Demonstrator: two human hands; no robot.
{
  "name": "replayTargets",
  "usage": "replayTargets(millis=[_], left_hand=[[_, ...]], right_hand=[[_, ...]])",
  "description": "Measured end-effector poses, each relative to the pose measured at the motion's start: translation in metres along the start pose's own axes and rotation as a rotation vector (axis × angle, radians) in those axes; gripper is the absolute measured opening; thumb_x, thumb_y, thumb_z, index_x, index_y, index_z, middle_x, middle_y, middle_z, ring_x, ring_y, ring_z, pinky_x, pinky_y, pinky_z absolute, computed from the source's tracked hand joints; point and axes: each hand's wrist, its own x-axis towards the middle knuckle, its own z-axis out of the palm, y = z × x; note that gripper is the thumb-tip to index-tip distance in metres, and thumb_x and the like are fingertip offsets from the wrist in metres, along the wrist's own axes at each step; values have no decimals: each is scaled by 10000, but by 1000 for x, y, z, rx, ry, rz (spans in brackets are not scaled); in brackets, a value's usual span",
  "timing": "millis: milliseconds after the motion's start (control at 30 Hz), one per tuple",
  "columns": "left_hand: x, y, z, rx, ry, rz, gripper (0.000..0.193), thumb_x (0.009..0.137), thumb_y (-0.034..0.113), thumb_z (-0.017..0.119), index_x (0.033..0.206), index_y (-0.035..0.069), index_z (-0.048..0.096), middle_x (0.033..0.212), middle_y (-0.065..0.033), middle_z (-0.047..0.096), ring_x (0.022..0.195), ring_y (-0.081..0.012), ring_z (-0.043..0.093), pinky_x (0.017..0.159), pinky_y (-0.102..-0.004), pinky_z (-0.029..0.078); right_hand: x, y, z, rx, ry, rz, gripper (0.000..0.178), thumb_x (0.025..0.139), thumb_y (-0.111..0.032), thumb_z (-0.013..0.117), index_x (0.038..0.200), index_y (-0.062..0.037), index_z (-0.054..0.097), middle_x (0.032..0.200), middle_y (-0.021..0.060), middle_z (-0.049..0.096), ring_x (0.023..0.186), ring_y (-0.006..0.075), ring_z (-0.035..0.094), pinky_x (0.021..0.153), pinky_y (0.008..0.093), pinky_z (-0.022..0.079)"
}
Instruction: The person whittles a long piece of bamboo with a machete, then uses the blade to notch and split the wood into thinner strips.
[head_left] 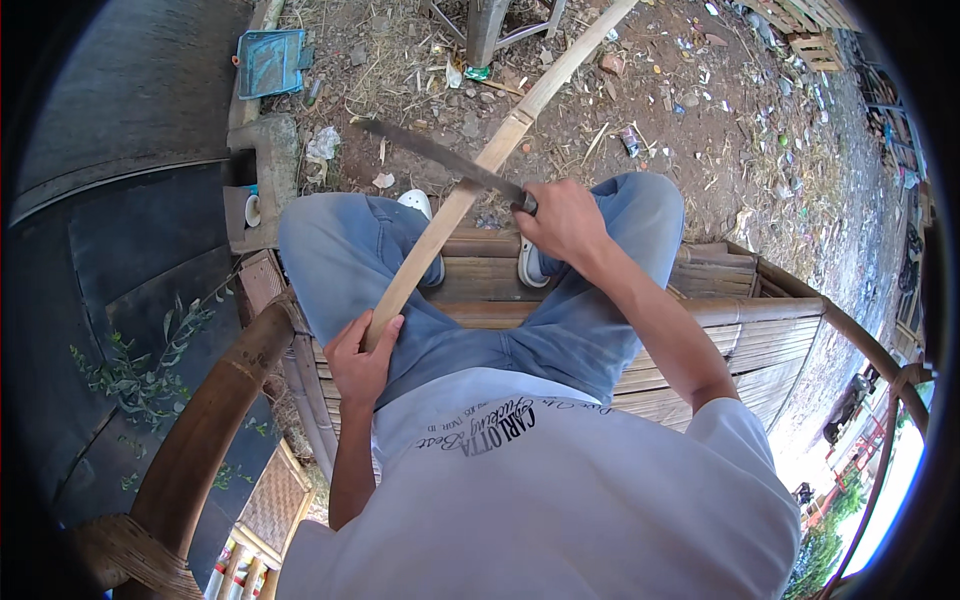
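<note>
A long, pale split bamboo strip (434, 240) slants from my lap away to the upper right, its far end leaving the picture. Fingers and thumb of my left hand (360, 362) are wrapped round its near end, over my left thigh. My right hand (566, 222) grips the dark handle of a machete (415, 146) by my right knee. The long, dull blade points to the far left and crosses the strip, lying over it beyond my knees. Whether its edge bites into the bamboo I cannot tell.
I sit on a bamboo bench (725, 345) with a curved bamboo armrest (215, 420) at my left. Ahead, littered dirt ground holds a stool's legs (486, 30) and a blue plastic tray (272, 62). A dark panel (150, 255) and a leafy plant (145, 365) stand at left.
</note>
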Motion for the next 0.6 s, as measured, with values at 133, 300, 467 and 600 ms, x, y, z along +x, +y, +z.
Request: replayTargets(millis=[133, 300, 467, 600], left_hand=[[-2, 0, 3, 16, 38, 15, 275, 797, 157, 800, 932, -52, 683, 689, -120, 622, 574, -178, 562, 564, -303, 438], [-1, 0, 4, 34, 46, 55, 290, 795, 163, 803, 939, -59, 683, 711, -132, 634, 587, -202, 582, 571, -313, 452], [-5, -6, 6, 17, 72, 38, 307, 786, 176, 812, 942, -57, 687, 723, -137, 644, 587, -217, 594, 568, -314, 460], [-4, -7, 10, 87, 89, 83, 312, 780, 180, 817, 941, -54, 689, 727, -137, 645, 575, -223, 595, 562, -321, 462]], right_hand=[[-9, -9, 2, 60, -2, 39, 283, 806, -279, 631, 835, -3, 687, 734, 247, 662, 737, 420, 667, 740, 505, 544], [5, 5, -9, 68, -25, 71, 286, 808, -273, 623, 845, 3, 689, 740, 261, 659, 762, 429, 665, 759, 497, 544], [-13, -28, -4, 14, -133, -31, 293, 824, -270, 614, 865, 5, 706, 775, 261, 672, 786, 429, 671, 767, 497, 549], [16, 12, -14, 9, -23, 144, 327, 824, -282, 627, 859, 36, 697, 783, 264, 673, 785, 415, 681, 758, 491, 556]])
